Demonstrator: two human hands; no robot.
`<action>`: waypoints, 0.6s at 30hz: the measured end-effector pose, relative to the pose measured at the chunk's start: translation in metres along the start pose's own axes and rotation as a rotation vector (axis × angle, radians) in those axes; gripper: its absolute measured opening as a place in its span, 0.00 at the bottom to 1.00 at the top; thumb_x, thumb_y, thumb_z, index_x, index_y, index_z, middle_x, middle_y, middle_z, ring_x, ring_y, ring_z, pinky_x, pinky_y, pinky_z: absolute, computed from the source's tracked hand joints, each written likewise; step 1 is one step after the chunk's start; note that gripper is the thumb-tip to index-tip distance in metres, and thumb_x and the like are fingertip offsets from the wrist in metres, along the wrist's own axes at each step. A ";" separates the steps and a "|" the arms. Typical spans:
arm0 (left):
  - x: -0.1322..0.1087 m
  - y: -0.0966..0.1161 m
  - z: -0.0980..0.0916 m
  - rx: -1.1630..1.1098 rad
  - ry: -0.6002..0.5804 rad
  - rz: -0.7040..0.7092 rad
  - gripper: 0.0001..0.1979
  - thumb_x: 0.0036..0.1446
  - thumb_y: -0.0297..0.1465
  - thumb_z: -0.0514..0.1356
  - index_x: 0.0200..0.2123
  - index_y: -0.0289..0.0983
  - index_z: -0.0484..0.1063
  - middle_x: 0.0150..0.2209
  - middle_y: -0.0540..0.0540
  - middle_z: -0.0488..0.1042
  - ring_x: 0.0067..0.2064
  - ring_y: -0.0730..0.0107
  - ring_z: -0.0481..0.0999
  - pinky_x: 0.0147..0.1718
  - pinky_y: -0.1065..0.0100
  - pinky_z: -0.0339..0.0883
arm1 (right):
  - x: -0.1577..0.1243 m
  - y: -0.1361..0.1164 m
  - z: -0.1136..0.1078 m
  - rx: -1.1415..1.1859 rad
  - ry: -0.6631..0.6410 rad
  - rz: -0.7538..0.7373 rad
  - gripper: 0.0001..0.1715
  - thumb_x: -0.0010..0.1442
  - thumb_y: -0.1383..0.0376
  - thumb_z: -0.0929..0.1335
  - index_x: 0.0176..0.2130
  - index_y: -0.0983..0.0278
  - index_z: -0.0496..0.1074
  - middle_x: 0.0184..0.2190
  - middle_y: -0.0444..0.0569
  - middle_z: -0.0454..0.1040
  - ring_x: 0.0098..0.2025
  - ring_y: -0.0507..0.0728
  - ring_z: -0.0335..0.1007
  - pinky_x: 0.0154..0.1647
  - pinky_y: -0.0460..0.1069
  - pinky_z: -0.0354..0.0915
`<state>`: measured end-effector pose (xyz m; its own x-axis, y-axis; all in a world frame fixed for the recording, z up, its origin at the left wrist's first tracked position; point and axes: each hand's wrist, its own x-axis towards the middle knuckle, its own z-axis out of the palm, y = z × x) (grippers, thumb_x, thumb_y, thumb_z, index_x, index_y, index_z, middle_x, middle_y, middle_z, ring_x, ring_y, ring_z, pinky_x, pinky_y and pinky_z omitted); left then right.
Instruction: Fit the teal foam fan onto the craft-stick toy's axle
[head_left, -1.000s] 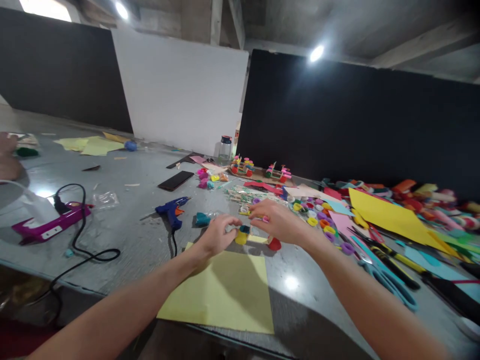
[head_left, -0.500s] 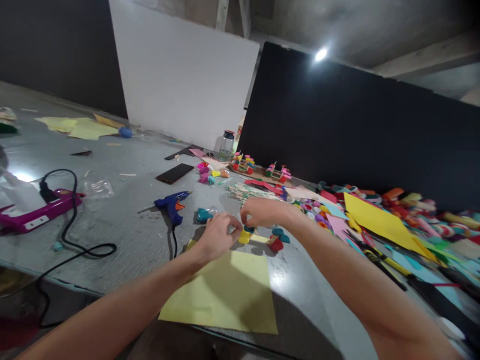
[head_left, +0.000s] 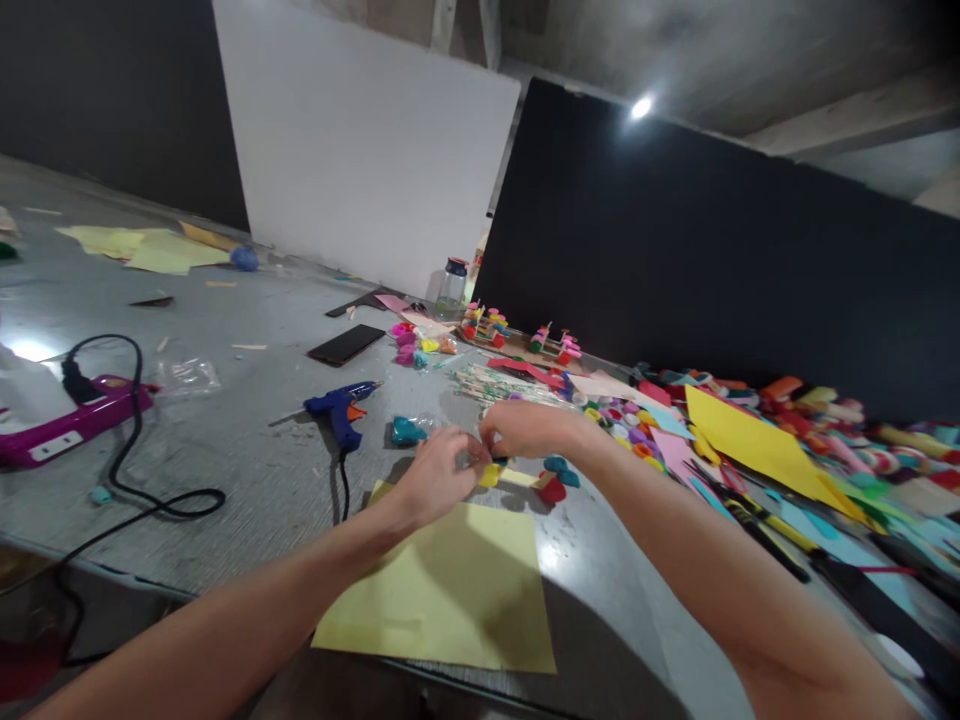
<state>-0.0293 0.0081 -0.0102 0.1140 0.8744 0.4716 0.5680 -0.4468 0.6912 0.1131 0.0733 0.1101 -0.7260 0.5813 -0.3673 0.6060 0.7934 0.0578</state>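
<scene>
My left hand (head_left: 442, 470) and my right hand (head_left: 517, 430) meet at the left end of a small craft piece, fingers closed around a blue part that is mostly hidden. Below their fingertips shows a yellow cap (head_left: 490, 476). From it a pale yellow strip (head_left: 519, 480) runs right to a red cap (head_left: 553, 488), with teal pieces (head_left: 562, 470) beside and above it. A yellow paper sheet (head_left: 450, 590) lies in front, under my left wrist. Behind my left hand is a teal lump in clear plastic (head_left: 408, 431).
A blue glue gun (head_left: 337, 410) with its cord and a black phone (head_left: 346, 345) lie left. Further left is a purple power strip (head_left: 75, 420). Sticks (head_left: 510, 385), bottle caps, coloured paper and pliers (head_left: 765, 530) cover the right side. A bottle (head_left: 452, 285) stands behind.
My left hand has shifted slightly right, and its fingertips are now closer to those of my right hand, covering more of the blue part. The view has moved slightly.
</scene>
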 end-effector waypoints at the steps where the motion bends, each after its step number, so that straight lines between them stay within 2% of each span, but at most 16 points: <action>1: 0.000 -0.001 0.000 0.001 0.002 -0.001 0.05 0.59 0.27 0.63 0.33 0.40 0.80 0.39 0.44 0.82 0.45 0.58 0.80 0.42 0.60 0.73 | 0.000 0.001 0.000 0.006 0.012 -0.003 0.09 0.59 0.71 0.71 0.38 0.62 0.82 0.33 0.47 0.82 0.35 0.56 0.76 0.33 0.47 0.65; 8: 0.002 -0.007 0.000 0.024 0.004 0.003 0.03 0.59 0.25 0.64 0.34 0.36 0.78 0.38 0.45 0.81 0.45 0.60 0.79 0.47 0.54 0.73 | 0.002 0.007 0.005 0.052 0.062 -0.014 0.09 0.54 0.71 0.71 0.33 0.61 0.83 0.28 0.48 0.81 0.29 0.55 0.74 0.30 0.47 0.62; 10: 0.002 -0.010 0.000 0.038 0.013 0.004 0.04 0.58 0.24 0.63 0.35 0.37 0.78 0.38 0.44 0.81 0.45 0.58 0.79 0.47 0.53 0.73 | 0.000 0.011 0.005 0.090 0.104 -0.023 0.10 0.55 0.71 0.71 0.35 0.61 0.83 0.32 0.49 0.83 0.33 0.56 0.76 0.33 0.47 0.64; 14: 0.001 -0.016 0.002 0.075 0.029 0.023 0.10 0.55 0.25 0.65 0.42 0.39 0.77 0.44 0.41 0.81 0.47 0.53 0.80 0.46 0.52 0.74 | -0.016 0.024 0.004 0.196 0.264 -0.026 0.14 0.64 0.67 0.67 0.47 0.60 0.81 0.48 0.50 0.82 0.48 0.58 0.77 0.45 0.49 0.67; 16: 0.000 -0.019 0.005 0.099 0.020 0.042 0.15 0.54 0.28 0.67 0.46 0.39 0.76 0.47 0.39 0.80 0.50 0.50 0.79 0.48 0.50 0.74 | -0.030 0.031 0.008 0.249 0.340 -0.007 0.14 0.65 0.66 0.67 0.47 0.60 0.80 0.50 0.50 0.81 0.50 0.58 0.76 0.48 0.50 0.67; 18: 0.000 -0.021 0.008 0.127 0.004 0.058 0.19 0.53 0.30 0.70 0.49 0.39 0.75 0.50 0.37 0.79 0.53 0.46 0.78 0.49 0.47 0.72 | -0.046 0.038 0.016 0.302 0.419 0.026 0.12 0.65 0.66 0.67 0.44 0.60 0.80 0.47 0.48 0.82 0.48 0.58 0.77 0.48 0.50 0.67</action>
<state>-0.0347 0.0194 -0.0294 0.1462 0.8470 0.5110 0.6592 -0.4686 0.5881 0.1746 0.0735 0.1141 -0.7401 0.6714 0.0380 0.6471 0.7265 -0.2312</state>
